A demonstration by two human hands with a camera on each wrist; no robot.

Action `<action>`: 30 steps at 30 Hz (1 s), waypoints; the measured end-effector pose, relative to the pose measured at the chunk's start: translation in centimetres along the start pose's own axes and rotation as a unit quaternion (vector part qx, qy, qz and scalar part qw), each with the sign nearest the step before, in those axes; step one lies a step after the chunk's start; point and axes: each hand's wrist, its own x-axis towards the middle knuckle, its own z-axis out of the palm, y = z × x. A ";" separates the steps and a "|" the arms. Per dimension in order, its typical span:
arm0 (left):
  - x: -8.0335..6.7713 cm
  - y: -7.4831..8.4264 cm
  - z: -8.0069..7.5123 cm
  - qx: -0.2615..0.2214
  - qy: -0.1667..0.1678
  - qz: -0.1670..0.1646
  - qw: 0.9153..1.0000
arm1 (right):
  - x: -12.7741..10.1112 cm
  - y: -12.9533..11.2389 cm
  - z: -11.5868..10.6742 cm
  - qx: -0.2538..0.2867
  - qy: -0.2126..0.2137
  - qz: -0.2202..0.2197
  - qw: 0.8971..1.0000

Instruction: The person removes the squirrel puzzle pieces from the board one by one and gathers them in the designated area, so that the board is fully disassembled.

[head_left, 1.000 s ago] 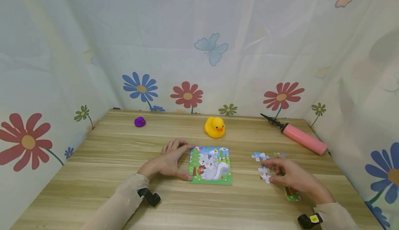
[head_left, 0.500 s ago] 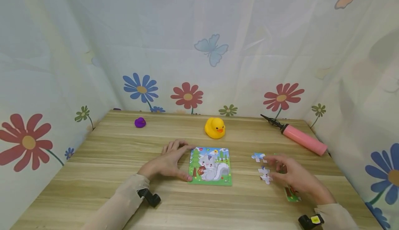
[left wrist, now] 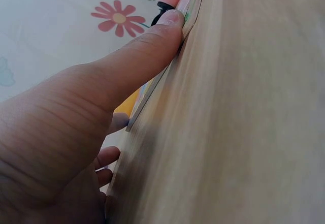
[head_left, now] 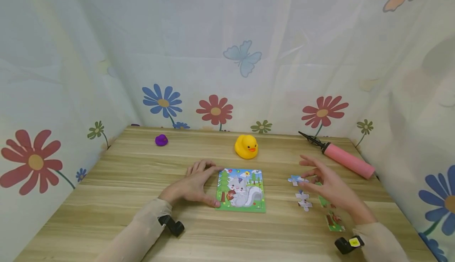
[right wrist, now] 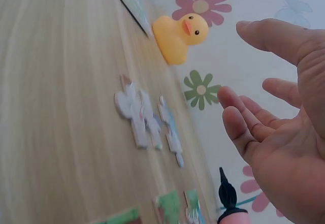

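Observation:
A flat squirrel picture puzzle (head_left: 239,191) lies on the wooden table in the head view. My left hand (head_left: 193,183) rests at its left side, thumb at the lower corner and index finger at the upper one. The thumb (left wrist: 147,43) lies straight against the board's edge in the left wrist view. My right hand (head_left: 328,183) is raised over loose jigsaw pieces, fingers spread and holding nothing. Below it are a grey-white piece (head_left: 303,201), a blue-and-white piece (head_left: 293,180) and a green-and-brown piece (head_left: 335,222). Part of another green piece (head_left: 322,201) is covered by the hand.
A yellow rubber duck (head_left: 246,146) sits behind the puzzle, and a small purple duck (head_left: 161,140) stands at the back left. At the back right lies a pink hand pump (head_left: 348,160) with a black nozzle. Flower-printed curtains (head_left: 199,57) enclose the table's back and sides.
My right hand has lifted and its fingers have spread away from the loose pieces, uncovering more of them. The left hand and the puzzle keep their place.

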 end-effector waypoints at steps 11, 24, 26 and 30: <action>-0.1 -0.1 0.1 0.003 -0.001 0.000 1.000 | 3.4 -2.2 2.0 0.061 -0.023 -0.026 0.998; -0.1 0.0 0.2 -0.001 -0.003 -0.001 1.000 | 5.9 -4.6 5.8 0.104 -0.056 -0.036 0.992; -0.1 0.0 0.2 0.003 -0.004 -0.002 1.000 | 5.9 -4.6 6.5 0.107 -0.070 -0.026 0.991; -0.1 0.0 0.1 0.002 -0.004 -0.004 1.000 | 6.0 -4.6 7.5 0.116 -0.087 -0.022 0.989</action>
